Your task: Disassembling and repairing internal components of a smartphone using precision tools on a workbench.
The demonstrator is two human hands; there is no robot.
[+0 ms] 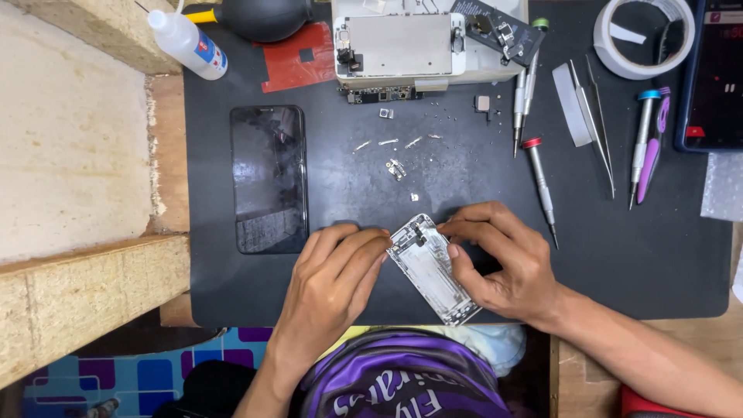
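An opened silver phone housing [430, 267] lies tilted on the black mat [619, 255] near its front edge. My left hand [334, 280] rests against the housing's left side, fingers curled onto its upper edge. My right hand [501, 259] grips the right side, thumb along the housing's edge and fingertips pinching at its top corner. Small screws and metal brackets [396, 167] lie scattered on the mat just beyond the housing.
A black phone [268, 178] lies left on the mat. Behind are a detached screen assembly [402, 46], a red pad [298, 58], a squeeze bottle [188, 42] and an air blower [267, 17]. Screwdrivers [540, 182], tweezers [596, 124], a tape roll [644, 39] and a tablet [716, 73] sit right.
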